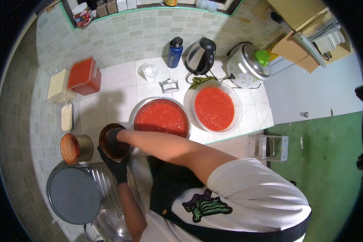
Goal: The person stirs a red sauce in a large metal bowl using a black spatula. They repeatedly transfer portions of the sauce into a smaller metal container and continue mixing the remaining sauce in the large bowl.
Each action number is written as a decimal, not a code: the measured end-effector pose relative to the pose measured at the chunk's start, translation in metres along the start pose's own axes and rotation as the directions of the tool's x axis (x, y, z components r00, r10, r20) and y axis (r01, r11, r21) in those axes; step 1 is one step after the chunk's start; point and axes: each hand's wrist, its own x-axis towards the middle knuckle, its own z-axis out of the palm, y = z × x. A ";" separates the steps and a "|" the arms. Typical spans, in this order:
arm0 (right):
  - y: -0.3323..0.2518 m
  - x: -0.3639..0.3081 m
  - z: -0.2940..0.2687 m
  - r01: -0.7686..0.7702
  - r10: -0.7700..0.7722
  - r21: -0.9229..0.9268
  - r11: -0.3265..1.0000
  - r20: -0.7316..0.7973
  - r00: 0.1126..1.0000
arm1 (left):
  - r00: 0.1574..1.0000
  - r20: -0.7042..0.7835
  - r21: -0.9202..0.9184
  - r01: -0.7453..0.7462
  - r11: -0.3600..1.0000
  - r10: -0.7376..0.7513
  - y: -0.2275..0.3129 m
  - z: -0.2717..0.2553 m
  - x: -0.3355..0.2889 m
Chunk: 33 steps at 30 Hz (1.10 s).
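Note:
Both of my hands wear dark gloves and are at a brown-stained round pot [117, 151], tilted over the counter at left. My left hand [116, 166] grips its near side by the rim. Down inside the pot is my right hand [113, 138], its fingers hidden against the dark inner wall. My right forearm reaches across a steel bowl [135, 114] of chunky red sauce [161, 117]. To the left of the pot lies a metal pot [84, 147] with a red-smeared face.
A clear tub [238, 109] of red sauce stands right of the bowl. Behind are a glass [150, 71], blue bottle [174, 53], kettle [197, 56] and rice cooker [244, 66]. A red-filled container [84, 76] stands far left. Nearer are a round grey tray [73, 195] and a sink [115, 222].

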 end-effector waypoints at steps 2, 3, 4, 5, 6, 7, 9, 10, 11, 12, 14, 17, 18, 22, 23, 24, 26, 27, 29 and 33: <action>-0.008 -0.029 -0.023 0.061 -0.061 0.048 0.997 0.002 0.998 | 0.999 -0.006 -0.014 0.035 0.999 -0.035 -0.001 0.003 0.003; -0.010 -0.045 -0.036 0.094 -0.094 0.090 0.992 -0.005 0.996 | 0.999 -0.012 -0.034 0.051 0.998 -0.052 0.001 0.003 0.002; -0.009 -0.064 -0.047 0.136 -0.135 0.138 0.981 -0.022 0.991 | 0.999 -0.013 -0.028 0.030 0.999 -0.030 0.006 0.005 0.003; -0.004 -0.086 -0.057 0.163 -0.164 0.283 0.945 -0.020 0.986 | 1.000 -0.017 -0.011 -0.021 1.000 0.021 0.012 0.004 0.004; 0.004 -0.109 -0.066 0.194 -0.177 0.268 0.944 -0.087 0.980 | 0.996 -0.014 0.029 -0.084 0.996 0.085 0.019 0.005 0.003; 0.015 -0.133 -0.073 0.260 -0.219 0.384 0.886 -0.148 0.964 | 0.994 -0.011 0.042 -0.109 0.993 0.109 0.025 0.004 0.006; 0.038 -0.170 -0.080 0.288 -0.220 0.319 0.903 -0.232 0.948 | 0.993 -0.019 0.011 -0.115 0.993 0.116 0.034 0.001 0.008; 0.053 -0.188 -0.077 0.294 -0.182 0.343 0.892 -0.322 0.929 | 0.984 -0.074 0.032 -0.161 0.986 0.163 0.036 0.000 0.007; 0.069 -0.203 -0.070 0.149 -0.058 0.254 0.956 -0.336 0.940 | 0.992 -0.076 -0.080 -0.109 0.991 0.103 0.035 0.000 0.004; 0.086 -0.211 -0.062 0.041 0.021 0.181 0.983 -0.324 0.946 | 0.995 -0.068 -0.165 -0.084 0.983 0.074 0.031 0.001 0.004; 0.114 -0.213 -0.036 -0.075 0.107 0.105 0.992 -0.347 0.932 | 0.980 -0.178 -0.072 -0.098 0.993 0.083 0.019 0.006 -0.014; 0.137 -0.210 -0.004 -0.028 0.053 0.060 0.998 -0.470 0.881 | 0.950 -0.308 0.111 -0.014 0.994 0.048 -0.006 0.023 -0.053; 0.139 -0.211 0.000 0.090 -0.069 0.011 0.996 -0.556 0.829 | 0.948 -0.306 -0.028 0.081 0.996 -0.085 -0.012 0.029 -0.069; 0.147 -0.239 -0.019 -0.096 0.153 0.156 0.983 -0.407 0.900 | 0.914 0.038 -0.328 0.393 0.859 -0.404 -0.023 0.047 -0.114; 0.151 -0.244 -0.025 -0.170 0.225 0.192 0.967 -0.323 0.919 | 0.853 0.182 -0.303 0.522 0.797 -0.489 -0.021 0.051 -0.118; 0.156 -0.244 -0.029 -0.218 0.272 0.223 0.950 -0.252 0.929 | 0.889 0.195 -0.285 0.456 0.843 -0.415 -0.019 0.057 -0.119; 0.171 -0.234 -0.026 -0.157 0.158 0.019 0.987 -0.081 0.984 | 0.900 0.223 -0.210 0.419 0.884 -0.373 -0.013 0.074 -0.112; 0.178 -0.224 -0.015 -0.164 0.164 0.030 0.986 0.005 0.986 | 0.881 0.247 -0.231 0.459 0.858 -0.404 -0.011 0.083 -0.105; 0.196 -0.199 0.015 -0.080 0.079 0.010 0.997 0.067 0.995 | 0.899 0.280 -0.336 0.421 0.842 -0.337 -0.010 0.101 -0.090; 0.231 -0.141 0.053 0.161 -0.120 -0.241 0.957 0.177 0.977 | 0.791 0.361 -0.250 0.592 0.766 -0.494 -0.014 0.121 -0.074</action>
